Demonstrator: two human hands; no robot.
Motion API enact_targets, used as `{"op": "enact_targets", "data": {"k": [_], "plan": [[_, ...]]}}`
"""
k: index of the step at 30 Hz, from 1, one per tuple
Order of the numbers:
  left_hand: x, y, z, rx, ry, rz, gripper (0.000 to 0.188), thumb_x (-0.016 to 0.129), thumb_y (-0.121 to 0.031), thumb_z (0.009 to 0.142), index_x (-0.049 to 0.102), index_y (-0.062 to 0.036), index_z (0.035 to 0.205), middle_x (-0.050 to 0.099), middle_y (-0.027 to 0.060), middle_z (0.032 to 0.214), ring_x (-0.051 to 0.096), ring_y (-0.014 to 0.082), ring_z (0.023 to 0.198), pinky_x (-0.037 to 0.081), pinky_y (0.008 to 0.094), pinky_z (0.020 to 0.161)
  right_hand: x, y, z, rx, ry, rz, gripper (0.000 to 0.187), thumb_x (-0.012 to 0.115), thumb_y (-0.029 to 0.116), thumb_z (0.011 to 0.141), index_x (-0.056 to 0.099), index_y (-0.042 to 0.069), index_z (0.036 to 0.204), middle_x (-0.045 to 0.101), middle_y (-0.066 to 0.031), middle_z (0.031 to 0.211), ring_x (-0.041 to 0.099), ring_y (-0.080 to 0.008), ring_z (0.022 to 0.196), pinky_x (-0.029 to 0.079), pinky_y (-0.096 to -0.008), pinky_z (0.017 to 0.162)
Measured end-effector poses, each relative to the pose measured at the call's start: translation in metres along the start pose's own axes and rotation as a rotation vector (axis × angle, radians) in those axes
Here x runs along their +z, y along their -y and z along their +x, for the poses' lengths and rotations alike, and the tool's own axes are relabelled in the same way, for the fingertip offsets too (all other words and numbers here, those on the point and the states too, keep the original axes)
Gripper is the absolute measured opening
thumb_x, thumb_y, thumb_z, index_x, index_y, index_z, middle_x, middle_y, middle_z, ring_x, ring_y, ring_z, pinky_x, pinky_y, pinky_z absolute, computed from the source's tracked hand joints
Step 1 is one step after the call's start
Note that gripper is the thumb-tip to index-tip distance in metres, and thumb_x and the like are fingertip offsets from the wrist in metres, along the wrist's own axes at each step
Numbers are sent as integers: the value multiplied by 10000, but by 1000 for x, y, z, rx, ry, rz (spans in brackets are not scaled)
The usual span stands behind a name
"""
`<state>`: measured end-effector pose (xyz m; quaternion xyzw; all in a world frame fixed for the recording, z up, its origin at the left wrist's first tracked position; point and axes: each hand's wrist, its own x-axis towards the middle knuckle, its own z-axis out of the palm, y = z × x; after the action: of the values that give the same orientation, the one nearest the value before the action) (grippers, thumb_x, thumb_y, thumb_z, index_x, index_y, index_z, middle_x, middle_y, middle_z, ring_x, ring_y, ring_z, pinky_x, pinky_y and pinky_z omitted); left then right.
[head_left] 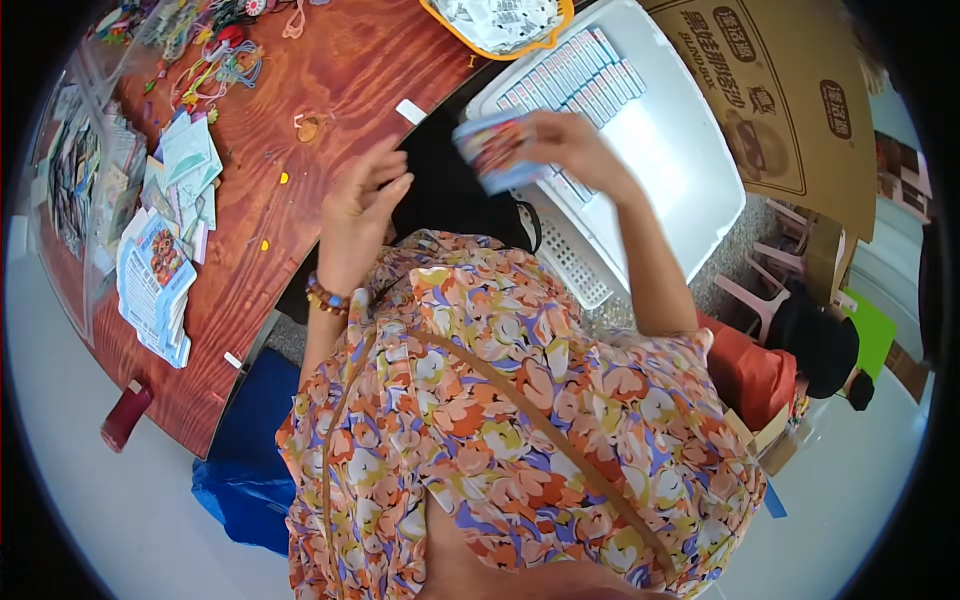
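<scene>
A pale floor (110, 510) lies around a reddish-brown tabletop (330, 75) with dark wood grain. At the right stands a large brown cardboard box (805, 160) with dark printing, and a pink plastic stool (755, 300) is below it. Left of the box is a white tub (690, 185), with small, pale blue-edged boxes (580, 75) lined up in close rows toward its upper-left part and the rest of its visible bottom bare. A white perforated basket (585, 275) is beside its lower-left edge. On the tabletop's left side, a clear plastic container (72, 170) holds many thin packets; an orange basket (562, 32) at the top holds white, dark-marked pieces. A loose pile of blue-and-white printed cards (155, 290) lies near the clear container, and tangled coloured cords (215, 75) lie farther up.

The hands are apart. The left hand (362, 200), a beaded bracelet (328, 297) at its wrist, is raised by the tabletop's edge with fingers bent and parted from the thumb. The right hand (575, 150) pinches a flat blue piece (492, 152) by its right side, above the tub's left edge. The piece is roughly rectangular and tilted, light blue around a reddish-brown picture; blur hides its finer print. Small yellow spots (284, 178) dot the tabletop.
</scene>
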<state>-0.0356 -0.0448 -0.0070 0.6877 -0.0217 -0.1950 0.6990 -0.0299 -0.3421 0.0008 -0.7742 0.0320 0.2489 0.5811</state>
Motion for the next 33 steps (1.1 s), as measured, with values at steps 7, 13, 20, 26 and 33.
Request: {"op": "enact_targets", "data": {"k": [7,13,20,26,33], "plan": [[-17,-17,-17,-13,-7,24,432,595,-7,956,514,-8,1380,631,104,1201,619,153,1063,503,280,928,-110,-161,-38,654,-350,-1139,391,585,482,920,712,135,1048,728,-125,967,705,-346,894,563,-450,803],[-35,-10,-34,-81,-80,60,418,594,-19,962,523,-11,1374,634,101,1195,622,153,1046,501,282,917,-83,-267,-20,576,-444,-855,325,535,356,977,675,101,1121,695,-197,1085,655,-393,1041,526,-461,880],[-58,-16,-43,-61,-198,52,384,607,-47,960,557,-17,1340,649,94,1175,629,157,1038,508,284,896,-102,-358,-12,252,-472,-918,468,600,394,944,599,55,1267,646,-231,1204,610,-412,1116,497,-456,949],[-74,-12,-47,101,-493,122,285,652,-71,931,633,-7,1208,711,83,996,663,122,876,532,264,754,-121,-351,-26,377,-436,-509,486,578,297,960,535,-27,1319,638,-244,1212,598,-389,1149,472,-439,968],[-179,-2,-73,220,-1117,934,436,741,-182,852,595,-14,1227,633,157,1095,585,315,1033,461,387,883,-67,-204,-13,241,-798,-668,360,509,105,972,575,60,1324,694,-160,1114,697,-245,945,549,-358,807]]}}
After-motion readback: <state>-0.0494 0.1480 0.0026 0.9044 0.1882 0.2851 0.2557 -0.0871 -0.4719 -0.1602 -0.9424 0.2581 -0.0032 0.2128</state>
